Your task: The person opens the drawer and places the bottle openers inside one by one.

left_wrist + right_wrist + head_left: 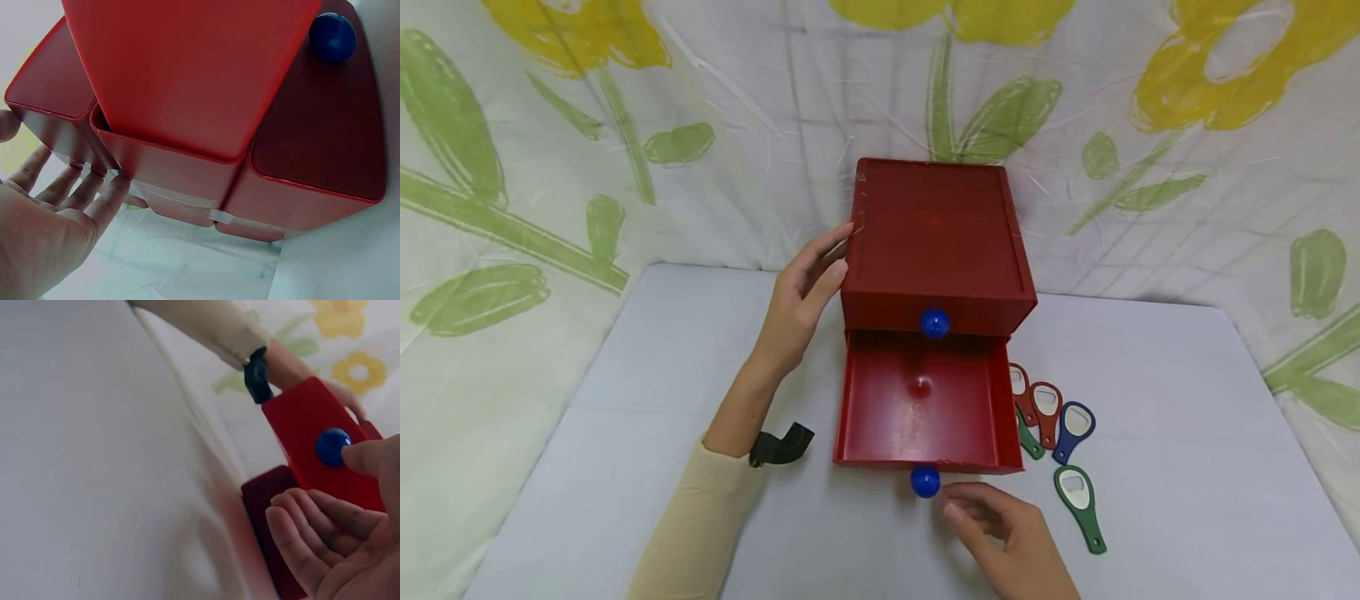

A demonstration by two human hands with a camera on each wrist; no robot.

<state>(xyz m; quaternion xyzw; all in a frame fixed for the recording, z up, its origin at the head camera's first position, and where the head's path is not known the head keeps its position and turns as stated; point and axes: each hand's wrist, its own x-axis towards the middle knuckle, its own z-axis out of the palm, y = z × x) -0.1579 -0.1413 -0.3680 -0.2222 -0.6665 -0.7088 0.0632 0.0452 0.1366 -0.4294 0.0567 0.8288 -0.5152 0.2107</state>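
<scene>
A red drawer cabinet stands on the table, with one drawer pulled out below the top one. The inner floor of this drawer shows, and a blue knob is on its front. My left hand rests against the cabinet's left side, fingers nearly straight; the left wrist view shows the fingertips along the taped side. Just right of the lower knob is my right hand, its fingers loosely bent and holding nothing. In the right wrist view its thumb overlaps the edge of the knob.
Several bottle openers lie right of the drawer: a green one nearest, a blue one, and red ones partly behind the drawer wall. A second blue knob sits on the top drawer. Flowered cloth hangs behind the table.
</scene>
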